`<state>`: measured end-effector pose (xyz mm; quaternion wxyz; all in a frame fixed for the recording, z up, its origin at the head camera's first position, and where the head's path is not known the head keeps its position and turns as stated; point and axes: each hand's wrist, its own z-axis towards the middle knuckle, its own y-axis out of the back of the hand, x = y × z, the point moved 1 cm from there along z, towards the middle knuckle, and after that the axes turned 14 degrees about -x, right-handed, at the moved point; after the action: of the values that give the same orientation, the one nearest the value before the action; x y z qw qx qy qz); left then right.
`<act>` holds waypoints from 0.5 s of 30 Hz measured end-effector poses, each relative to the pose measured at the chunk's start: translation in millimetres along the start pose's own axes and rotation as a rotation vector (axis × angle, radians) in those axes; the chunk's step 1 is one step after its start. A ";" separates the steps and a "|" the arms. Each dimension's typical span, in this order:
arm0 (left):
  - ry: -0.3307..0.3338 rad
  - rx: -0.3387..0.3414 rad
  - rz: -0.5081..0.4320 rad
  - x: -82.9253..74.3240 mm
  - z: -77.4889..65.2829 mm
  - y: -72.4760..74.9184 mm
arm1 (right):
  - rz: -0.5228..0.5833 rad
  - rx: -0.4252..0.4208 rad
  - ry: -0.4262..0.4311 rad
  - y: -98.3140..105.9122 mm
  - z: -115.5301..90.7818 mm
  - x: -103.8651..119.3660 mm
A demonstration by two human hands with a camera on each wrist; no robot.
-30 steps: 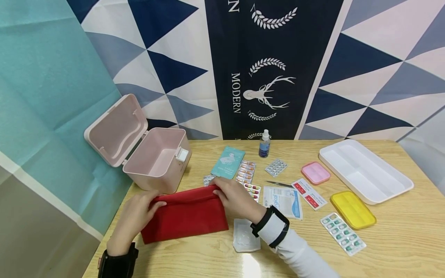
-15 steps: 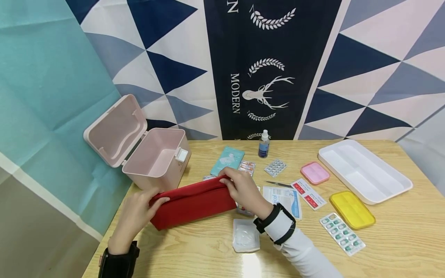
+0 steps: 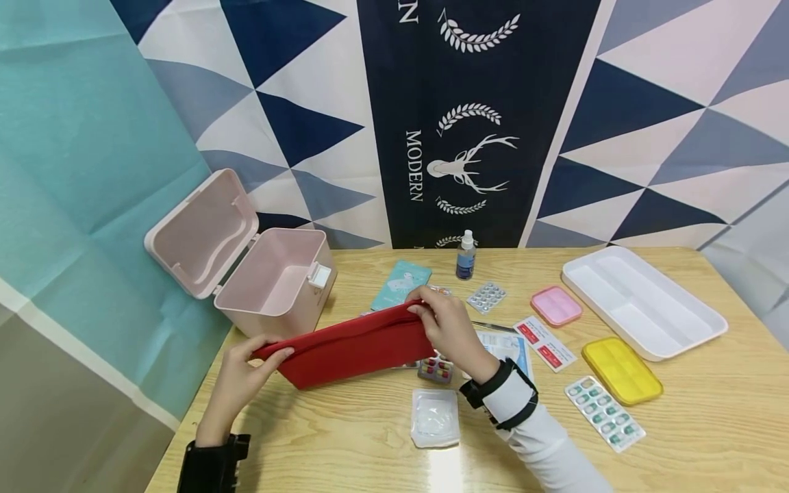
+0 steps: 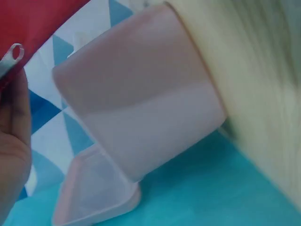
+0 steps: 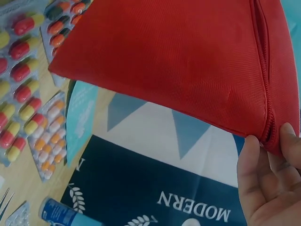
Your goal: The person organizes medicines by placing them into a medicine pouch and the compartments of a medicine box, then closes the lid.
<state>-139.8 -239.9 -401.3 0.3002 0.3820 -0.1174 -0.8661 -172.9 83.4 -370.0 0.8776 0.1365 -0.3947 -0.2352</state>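
Note:
Held up between both hands is a red zippered pouch [image 3: 364, 352], raised above the table and tilted with its right end higher. The left hand [image 3: 243, 376] pinches its left end between thumb and fingers; in the left wrist view a metal zipper pull [image 4: 12, 59] lies beside that hand. At the other top corner, the right hand [image 3: 453, 334] pinches the fabric at the end of the zipper [image 5: 263, 70]. From the right wrist view, the pouch looks flat and its zipper closed at that end. Part of a red-and-yellow capsule blister pack [image 3: 436, 368] shows beneath the pouch.
A pink box [image 3: 308, 301] with its lid raised stands behind the left hand. Around lie a teal packet [image 3: 401, 284], spray bottle [image 3: 466, 257], yellow case [image 3: 622, 371], pink case [image 3: 557, 306], white tray [image 3: 696, 325], clear-wrapped white packet [image 3: 435, 418] and several blister packs.
Both hands have lifted the pouch, its right end rising and moving right and away. The white packet below it now shows whole, while the pouch covers more of the back blister packs.

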 end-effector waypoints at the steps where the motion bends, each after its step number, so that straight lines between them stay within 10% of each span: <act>1: 0.023 -0.002 -0.042 1.4 -0.4 -1.6 | 0.006 -0.005 -0.010 1.6 0.4 -1.4; 10: 0.080 -0.032 -0.294 -14.8 5.1 -16.1 | 0.070 -0.044 -0.100 10.8 5.1 -17.5; 15: 0.109 -0.168 -0.391 -26.3 8.6 -27.3 | 0.087 -0.061 -0.105 11.8 7.0 -25.8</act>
<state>-144.0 -202.4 -391.7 0.1631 0.4175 0.0483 -0.8926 -189.5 106.5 -376.6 0.8688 0.0798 -0.4386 -0.2154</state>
